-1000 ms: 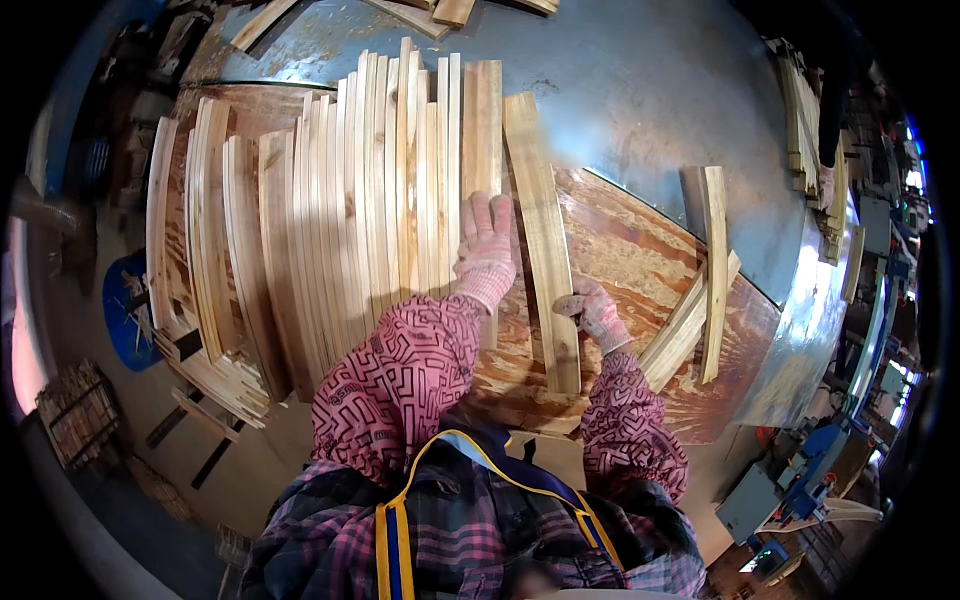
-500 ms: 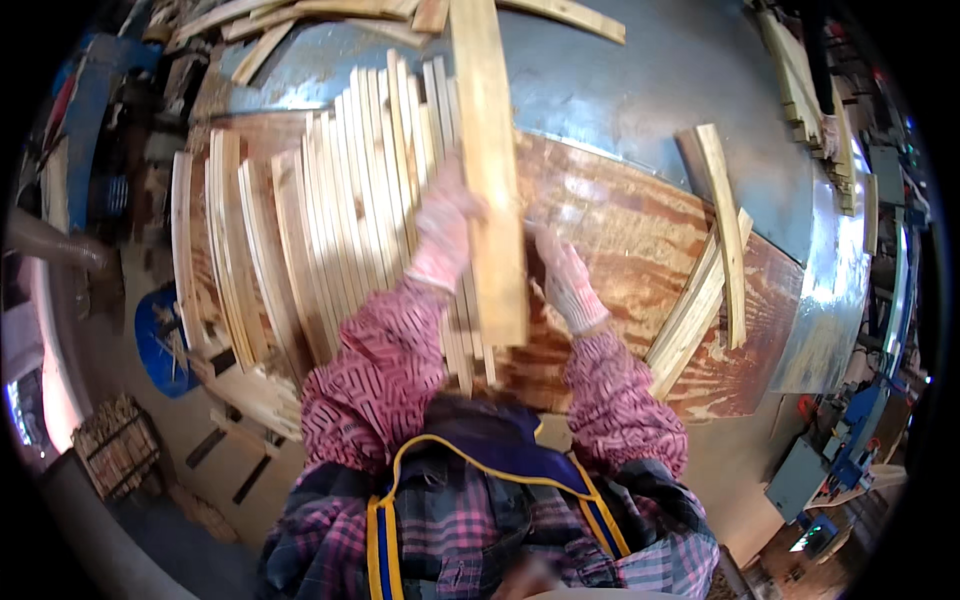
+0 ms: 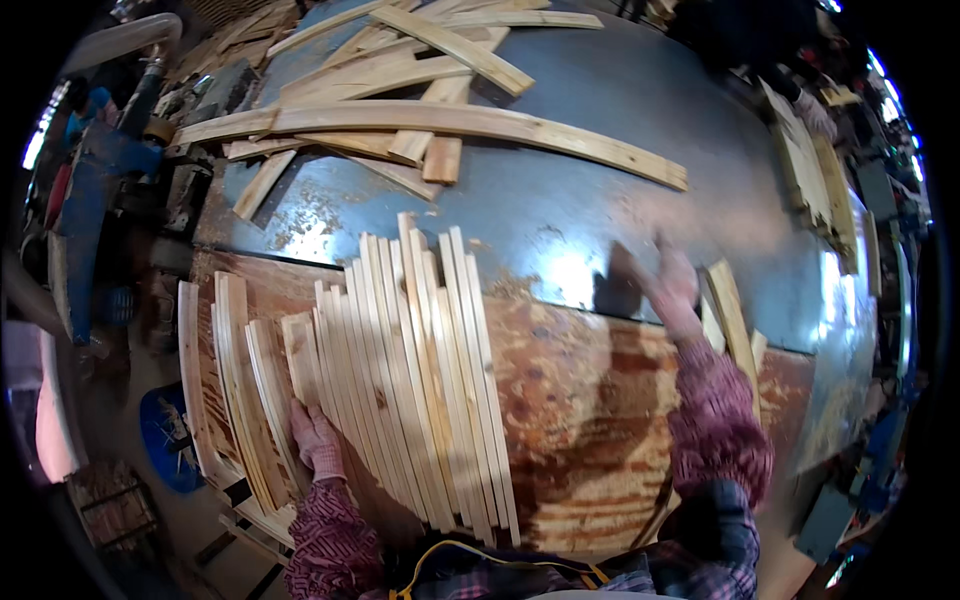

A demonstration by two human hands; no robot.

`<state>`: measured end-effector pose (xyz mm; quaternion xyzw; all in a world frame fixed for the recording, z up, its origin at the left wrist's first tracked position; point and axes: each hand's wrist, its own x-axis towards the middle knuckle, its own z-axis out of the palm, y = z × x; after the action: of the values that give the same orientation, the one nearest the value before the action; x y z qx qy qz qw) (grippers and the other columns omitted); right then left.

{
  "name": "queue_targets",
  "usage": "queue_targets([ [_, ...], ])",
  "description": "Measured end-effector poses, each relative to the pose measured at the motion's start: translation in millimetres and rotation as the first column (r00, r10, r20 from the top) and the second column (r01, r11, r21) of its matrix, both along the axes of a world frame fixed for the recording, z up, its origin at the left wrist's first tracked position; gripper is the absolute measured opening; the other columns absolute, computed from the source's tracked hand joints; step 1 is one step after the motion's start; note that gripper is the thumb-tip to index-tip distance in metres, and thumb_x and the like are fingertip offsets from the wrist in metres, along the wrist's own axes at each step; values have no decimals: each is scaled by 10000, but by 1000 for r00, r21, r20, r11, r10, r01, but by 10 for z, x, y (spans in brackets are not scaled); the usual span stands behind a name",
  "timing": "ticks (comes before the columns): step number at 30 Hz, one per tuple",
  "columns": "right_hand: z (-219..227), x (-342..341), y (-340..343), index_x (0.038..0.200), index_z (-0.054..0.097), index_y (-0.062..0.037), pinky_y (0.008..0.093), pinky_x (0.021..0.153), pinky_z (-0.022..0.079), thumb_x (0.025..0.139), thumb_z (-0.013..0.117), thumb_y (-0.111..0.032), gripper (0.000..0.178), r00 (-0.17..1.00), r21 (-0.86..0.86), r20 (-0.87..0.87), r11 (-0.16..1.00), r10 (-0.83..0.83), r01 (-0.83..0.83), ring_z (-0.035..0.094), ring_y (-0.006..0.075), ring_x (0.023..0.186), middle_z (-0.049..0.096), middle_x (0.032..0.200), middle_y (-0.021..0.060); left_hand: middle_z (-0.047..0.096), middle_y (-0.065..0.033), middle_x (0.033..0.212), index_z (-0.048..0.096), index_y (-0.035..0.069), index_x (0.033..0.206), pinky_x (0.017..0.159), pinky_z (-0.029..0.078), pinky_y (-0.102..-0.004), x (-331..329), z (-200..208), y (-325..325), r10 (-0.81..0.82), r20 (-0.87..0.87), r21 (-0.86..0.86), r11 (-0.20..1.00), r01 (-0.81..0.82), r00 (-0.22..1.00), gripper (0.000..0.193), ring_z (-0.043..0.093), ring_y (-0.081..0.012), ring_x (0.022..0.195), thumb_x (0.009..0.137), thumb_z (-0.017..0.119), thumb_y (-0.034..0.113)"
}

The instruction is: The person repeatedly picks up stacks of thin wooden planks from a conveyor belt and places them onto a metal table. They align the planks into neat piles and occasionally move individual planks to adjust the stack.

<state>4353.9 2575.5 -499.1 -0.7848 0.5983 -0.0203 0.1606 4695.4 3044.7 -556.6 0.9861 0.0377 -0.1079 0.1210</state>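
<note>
My left hand (image 3: 318, 446), in a pale work glove, rests at the left part of a row of wooden strips (image 3: 440, 400), its fingers laid against a wider board (image 3: 301, 358). My right hand (image 3: 674, 284) is stretched out over the grey metal tabletop (image 3: 560, 215), blurred, fingers apart and nothing seen in it. Just right of that wrist, a short slat (image 3: 735, 318) leans across the table's seam. A long board (image 3: 470, 118) lies across the loose pile at the far side.
Loose boards (image 3: 385, 75) lie crosswise at the far left. The near surface is worn brown plywood (image 3: 580, 430). Stacked planks (image 3: 800, 165) stand at the far right, with another person's gloved hand (image 3: 815, 115) by them. A blue tub (image 3: 165, 440) sits on the floor at left.
The long board that my left hand held upright in view is out of my hands; a long board now lies across the far pile. My left hand moved left and nearer, my right hand forward and right.
</note>
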Motion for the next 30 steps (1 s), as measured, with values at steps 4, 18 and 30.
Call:
queue_targets([
  [4, -583, 1910, -1055, 1499, 320, -139, 425, 1074, 392, 819, 691, -357, 805, 848, -523, -94, 698, 522, -488, 472, 297, 1319, 557, 1336, 164, 495, -195, 1421, 376, 137, 1503, 1028, 414, -450, 124, -129, 117, 20, 27, -64, 998, -18, 999, 597, 484, -358, 1294, 1001, 461, 449],
  [18, -18, 1053, -548, 1162, 656, 6, 306, 749, 572, 839, 702, -84, 338, 831, 660, 436, 505, 345, -556, 688, 181, 821, 723, 987, 90, 573, -127, 1331, 416, 58, 1476, 977, 468, -338, 76, 132, 235, -112, -329, -452, 891, -52, 938, 542, 587, -227, 1142, 1004, 535, 297],
  [30, 977, 487, 952, 1205, 600, 0, 318, 877, 568, 800, 772, -135, 461, 373, 710, 694, 498, -616, -498, 669, 240, 894, 675, 1137, 106, 95, -278, 1602, 5, 162, 1582, 1154, 326, -436, -2630, 1468, -1489, -884, -351, -605, 466, 645, 309, 1159, 214, -354, 1481, 771, 803, 382],
])
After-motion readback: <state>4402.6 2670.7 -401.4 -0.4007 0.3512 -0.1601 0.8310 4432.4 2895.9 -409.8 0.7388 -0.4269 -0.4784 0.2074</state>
